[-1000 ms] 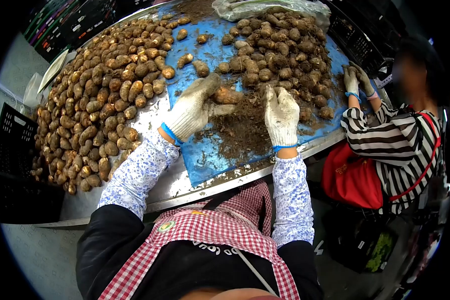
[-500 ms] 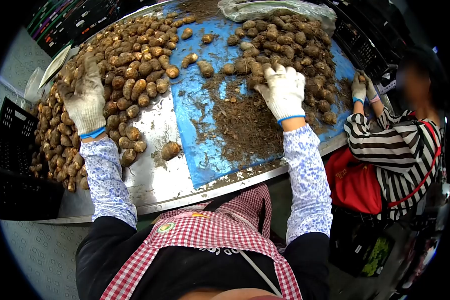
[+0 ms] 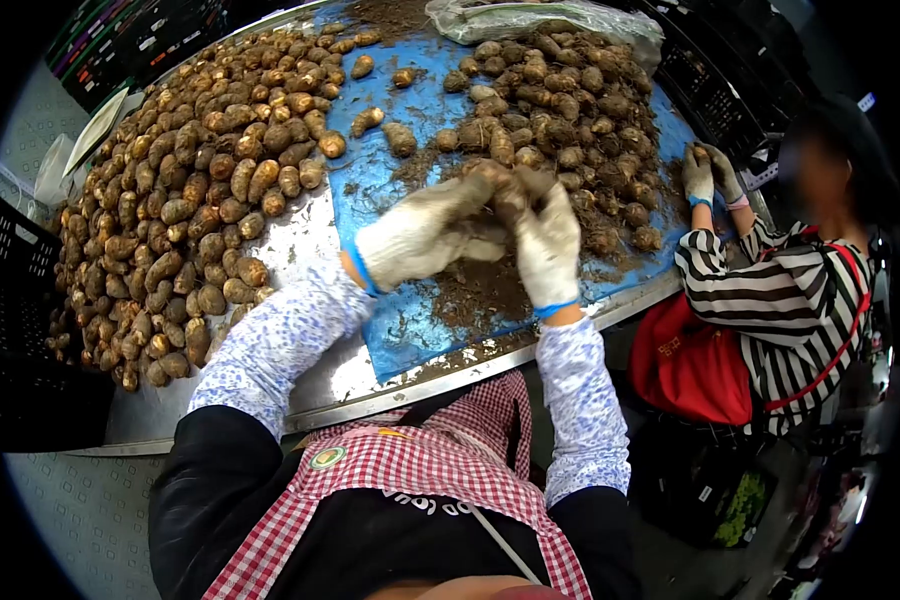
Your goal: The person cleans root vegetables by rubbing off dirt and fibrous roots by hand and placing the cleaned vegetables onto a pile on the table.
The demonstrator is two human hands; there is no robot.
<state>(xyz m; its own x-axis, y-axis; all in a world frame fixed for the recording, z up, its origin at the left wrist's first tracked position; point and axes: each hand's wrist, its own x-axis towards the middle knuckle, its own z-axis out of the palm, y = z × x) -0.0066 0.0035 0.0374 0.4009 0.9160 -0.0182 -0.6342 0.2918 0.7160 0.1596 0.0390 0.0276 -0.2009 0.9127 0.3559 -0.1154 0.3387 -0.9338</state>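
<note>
My left hand (image 3: 425, 235) and my right hand (image 3: 550, 235), both in soiled white knit gloves, meet over the blue sheet (image 3: 395, 345). Their fingers close together around a brown lump that looks like a taro, mostly hidden by the dirty fingertips. Just beyond them lies a pile of soil-covered, rooty taros (image 3: 570, 95). Loose dark soil and root bits (image 3: 480, 300) spread under my hands. To the left, a large heap of cleaner taros (image 3: 185, 200) covers the metal tabletop (image 3: 335, 375).
A black crate (image 3: 15, 300) stands at the left edge. Clear plastic (image 3: 550, 20) lies behind the rooty pile. At the right, a gloved co-worker in a striped top (image 3: 770, 290) works at the table, with a red bag (image 3: 690, 360) nearby.
My left hand has left the heap of cleaner taros and moved right to meet my right hand. The right hand has drawn slightly left and down from the rooty pile, its fingers now closed.
</note>
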